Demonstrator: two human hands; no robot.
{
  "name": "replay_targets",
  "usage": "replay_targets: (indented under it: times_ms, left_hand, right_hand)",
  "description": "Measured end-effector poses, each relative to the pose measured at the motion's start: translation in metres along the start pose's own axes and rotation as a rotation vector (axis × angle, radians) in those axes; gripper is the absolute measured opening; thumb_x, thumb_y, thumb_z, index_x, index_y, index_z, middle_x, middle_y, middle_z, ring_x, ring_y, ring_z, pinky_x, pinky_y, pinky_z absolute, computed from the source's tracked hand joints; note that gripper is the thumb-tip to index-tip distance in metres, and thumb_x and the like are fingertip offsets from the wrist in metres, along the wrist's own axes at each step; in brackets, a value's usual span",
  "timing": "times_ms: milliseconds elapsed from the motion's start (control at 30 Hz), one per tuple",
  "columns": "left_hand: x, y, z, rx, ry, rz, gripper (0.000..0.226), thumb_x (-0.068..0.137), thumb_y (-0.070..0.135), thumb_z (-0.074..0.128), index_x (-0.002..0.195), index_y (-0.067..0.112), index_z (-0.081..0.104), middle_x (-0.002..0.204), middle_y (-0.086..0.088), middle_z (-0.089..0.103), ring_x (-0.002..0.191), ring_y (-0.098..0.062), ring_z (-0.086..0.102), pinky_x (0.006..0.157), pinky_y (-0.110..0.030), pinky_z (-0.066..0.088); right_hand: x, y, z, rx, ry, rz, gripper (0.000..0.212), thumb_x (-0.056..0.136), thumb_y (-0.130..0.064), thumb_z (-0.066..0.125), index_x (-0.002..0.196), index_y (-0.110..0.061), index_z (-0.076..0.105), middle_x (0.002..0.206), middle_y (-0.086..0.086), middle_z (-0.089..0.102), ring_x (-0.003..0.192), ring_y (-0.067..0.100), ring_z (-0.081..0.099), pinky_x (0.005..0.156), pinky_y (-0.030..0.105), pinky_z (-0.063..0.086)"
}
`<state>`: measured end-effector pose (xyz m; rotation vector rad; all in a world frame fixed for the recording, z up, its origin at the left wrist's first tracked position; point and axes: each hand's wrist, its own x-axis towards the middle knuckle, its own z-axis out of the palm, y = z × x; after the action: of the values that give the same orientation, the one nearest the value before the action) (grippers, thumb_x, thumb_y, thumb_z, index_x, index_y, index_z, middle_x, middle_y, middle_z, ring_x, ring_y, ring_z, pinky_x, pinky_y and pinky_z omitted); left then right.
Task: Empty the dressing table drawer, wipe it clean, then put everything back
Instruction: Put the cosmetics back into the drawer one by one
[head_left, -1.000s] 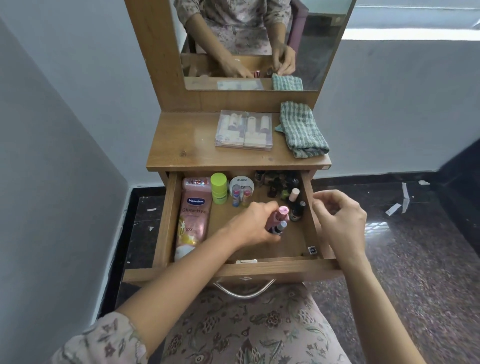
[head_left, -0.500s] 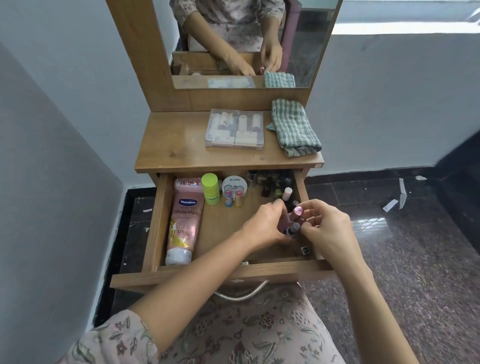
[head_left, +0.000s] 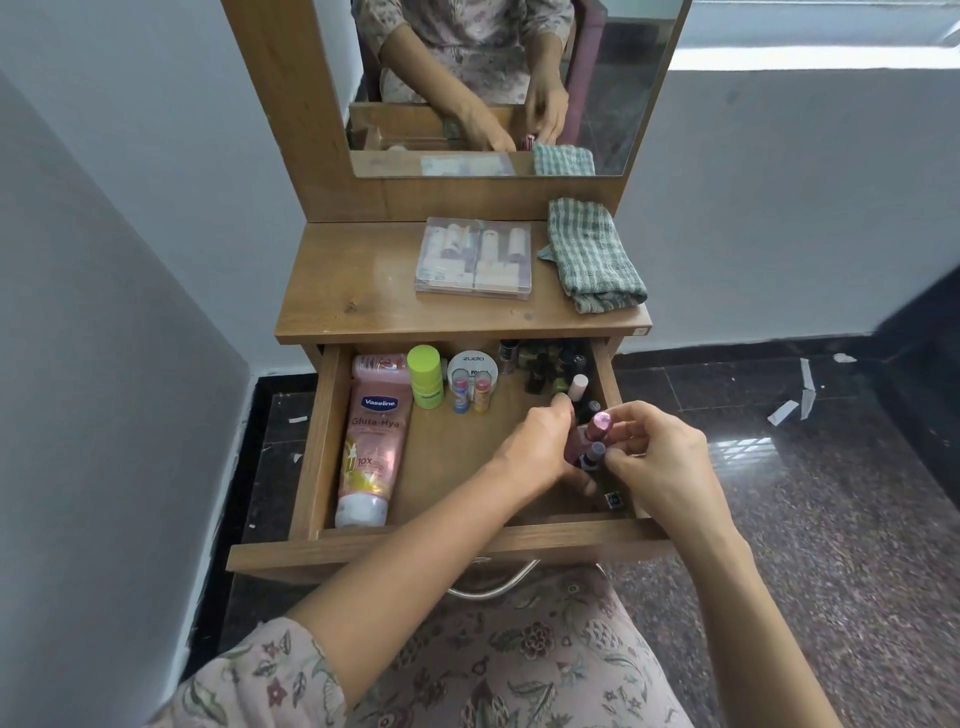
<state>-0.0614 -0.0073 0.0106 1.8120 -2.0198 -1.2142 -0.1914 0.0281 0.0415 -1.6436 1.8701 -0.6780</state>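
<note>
Gripping two slim tubes (head_left: 595, 426), one capped pink and one capped purple, the left hand (head_left: 540, 447) curls round their lower bodies above the right front part of the open drawer (head_left: 317, 441). The right hand (head_left: 660, 457) meets it from the other side, its thumb and fingers curled in and pinching at the tubes' capped tops. The drawer is pulled out under the tabletop (head_left: 353, 280) and is not yet emptied. A pink Vaseline tube (head_left: 371, 447) lies along its left wall, cap toward the front. Just beside it at the back stands a green-capped bottle (head_left: 426, 376), then a round white tin (head_left: 472, 359) with two small balm sticks (head_left: 460, 392) upright in front of it. A cluster of dark little bottles (head_left: 545, 364) fills the back right corner, with a white-capped bottle (head_left: 578, 387) near the left hand's fingertips. A small dark cube (head_left: 614, 500) sits in the front right corner. On the tabletop, a clear plastic case (head_left: 475, 257) lies flat beside a folded green checked cloth (head_left: 592, 254), the two close but apart. Behind them the mirror (head_left: 623, 104) reflects both hands.
</note>
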Motion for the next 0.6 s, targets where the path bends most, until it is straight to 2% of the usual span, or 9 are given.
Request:
replay_targets:
  times_ms: [133,200,300,367,433,467,533,600]
  left_hand:
    - [0.001,0.001,0.000,0.001,0.014,0.013,0.082,0.066,0.021,0.087,0.131,0.009,0.039,0.126,-0.013,0.055,0.117,-0.030,0.056,0.089,-0.040,0.050]
    - [0.001,0.000,-0.002,0.000,0.015,0.006,0.080,0.063,0.021,0.088,0.127,0.009,0.041,0.123,-0.012,0.056,0.113,-0.030,0.058,0.085,-0.039,0.050]
    - [-0.005,-0.006,-0.013,0.002,0.038,-0.003,0.074,0.060,0.023,0.090,0.116,0.009,0.045,0.114,-0.009,0.059,0.103,-0.025,0.061,0.079,-0.035,0.051]
    - [-0.015,-0.008,-0.031,-0.041,0.097,0.008,0.065,0.061,0.022,0.089,0.112,0.010,0.050,0.104,-0.003,0.061,0.093,-0.016,0.060,0.073,-0.024,0.048]
    - [-0.029,-0.008,-0.057,-0.248,0.260,0.035,0.046,0.066,0.019,0.086,0.100,0.011,0.057,0.090,-0.002,0.066,0.077,-0.015,0.064,0.060,-0.017,0.047]
    - [-0.035,-0.007,-0.073,-0.390,0.382,0.065,0.035,0.071,0.019,0.083,0.094,0.010,0.058,0.084,-0.004,0.069,0.069,-0.015,0.067,0.055,-0.016,0.049]
    - [-0.038,-0.009,-0.104,-0.502,0.691,0.096,0.023,0.082,0.026,0.073,0.093,0.012,0.058,0.080,-0.002,0.068,0.064,-0.010,0.068,0.056,-0.019,0.054]
    - [-0.035,-0.015,-0.132,-0.433,0.947,0.079,0.023,0.089,0.030,0.064,0.102,0.012,0.057,0.082,0.008,0.060,0.070,-0.006,0.061,0.063,-0.016,0.051]
  right_hand:
    - [-0.002,0.000,-0.001,-0.044,0.015,0.004,0.029,0.078,0.001,0.061,0.098,-0.019,0.067,0.087,-0.001,0.068,0.081,0.011,0.064,0.078,0.029,0.056]
    - [-0.005,-0.005,-0.005,-0.117,0.096,-0.027,0.029,0.080,0.000,0.059,0.102,-0.017,0.067,0.090,0.001,0.067,0.083,0.014,0.063,0.080,0.032,0.055]
    - [-0.006,-0.027,-0.018,-0.112,0.271,-0.149,0.023,0.083,-0.004,0.060,0.102,-0.015,0.067,0.091,0.001,0.066,0.078,0.013,0.061,0.078,0.026,0.051]
    - [0.002,-0.048,-0.024,-0.030,0.310,-0.213,0.016,0.086,-0.008,0.059,0.098,-0.015,0.068,0.086,-0.001,0.066,0.073,0.006,0.062,0.074,0.018,0.050]
    - [0.018,-0.068,-0.022,0.033,0.277,-0.233,0.018,0.089,-0.008,0.055,0.098,-0.015,0.069,0.085,0.000,0.067,0.069,0.000,0.062,0.069,0.006,0.047]
    - [0.029,-0.077,-0.017,0.029,0.254,-0.237,0.022,0.090,-0.007,0.052,0.102,-0.014,0.069,0.090,0.001,0.069,0.073,0.001,0.063,0.072,0.006,0.047]
    - [0.054,-0.092,-0.003,-0.009,0.201,-0.227,0.031,0.089,-0.004,0.047,0.112,-0.008,0.068,0.105,0.006,0.068,0.090,0.016,0.064,0.082,0.017,0.048]
    - [0.078,-0.105,0.014,-0.036,0.153,-0.192,0.031,0.088,-0.001,0.043,0.107,-0.001,0.067,0.103,0.012,0.065,0.093,0.023,0.061,0.080,0.024,0.048]
